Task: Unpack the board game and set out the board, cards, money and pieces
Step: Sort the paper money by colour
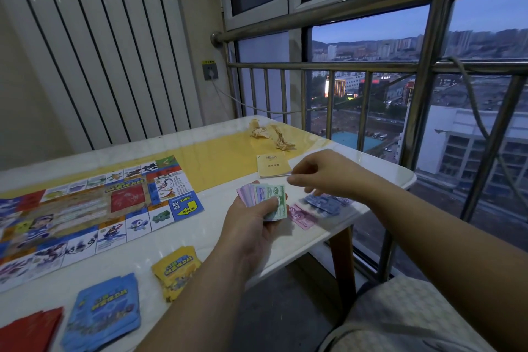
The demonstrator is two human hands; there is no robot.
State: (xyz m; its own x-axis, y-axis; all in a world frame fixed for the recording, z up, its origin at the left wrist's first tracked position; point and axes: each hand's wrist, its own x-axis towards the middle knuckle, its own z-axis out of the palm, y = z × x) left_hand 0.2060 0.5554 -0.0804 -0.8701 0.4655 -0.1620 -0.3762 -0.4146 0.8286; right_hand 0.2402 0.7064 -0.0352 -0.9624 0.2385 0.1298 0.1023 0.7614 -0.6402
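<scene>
Across the glossy white, yellow-centred table (217,157), lying flat at the left: one printed paper game board (85,208), rectangular, ringed with picture squares, running out of view leftward. Sitting along the near edge: three loose stacks of round-cornered cards, namely the yellow deck (177,271), the blue deck (105,314) and the red deck (28,328), each slightly splayed, none touching another. Gripping a fanned sheaf of thin paper banknotes (265,197), pink and lilac behind, green on top, with the left hand (251,231), thumb pressing across the green note. Hovering just beyond with the right hand (323,177), fingers curled, thumb near forefinger; pinching a pale slip or nothing, cannot tell. Lying below that hand, near the table's right edge: two small heaps of notes, the blue pile (325,203) and the pink pile (303,217), just beside each other. Resting farther back: one pale yellow booklet (273,166) and two crumpled tan wrappers (258,131). Leaving bare white tabletop between board and money; closing off the right side, a steel railing (371,66) against the window.
</scene>
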